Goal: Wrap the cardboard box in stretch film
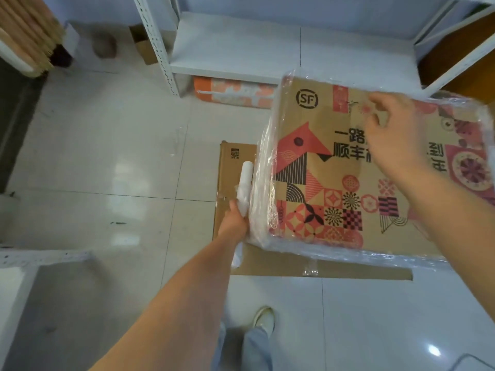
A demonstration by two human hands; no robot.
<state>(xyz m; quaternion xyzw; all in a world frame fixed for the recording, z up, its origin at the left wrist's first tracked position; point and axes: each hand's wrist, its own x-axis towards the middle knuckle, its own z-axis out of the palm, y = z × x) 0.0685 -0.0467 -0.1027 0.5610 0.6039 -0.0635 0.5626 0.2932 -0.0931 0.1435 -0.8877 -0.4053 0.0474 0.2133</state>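
Note:
A brown cardboard box (316, 121) printed with red and black patterns sits at the right, its edges covered in clear stretch film (263, 183). My left hand (233, 219) grips the white film roll (246, 183) upright against the box's left side, with film running from the roll onto the box. My right hand (393, 135) rests on the top face of the box, its fingers loosely bent near the far edge.
A flat sheet of cardboard (233, 167) lies on the tiled floor under the box. White metal shelving (222, 49) stands behind, with an orange package (233, 93) beneath it. Another shelf (45, 257) is at the lower left. My shoe (263, 318) is below.

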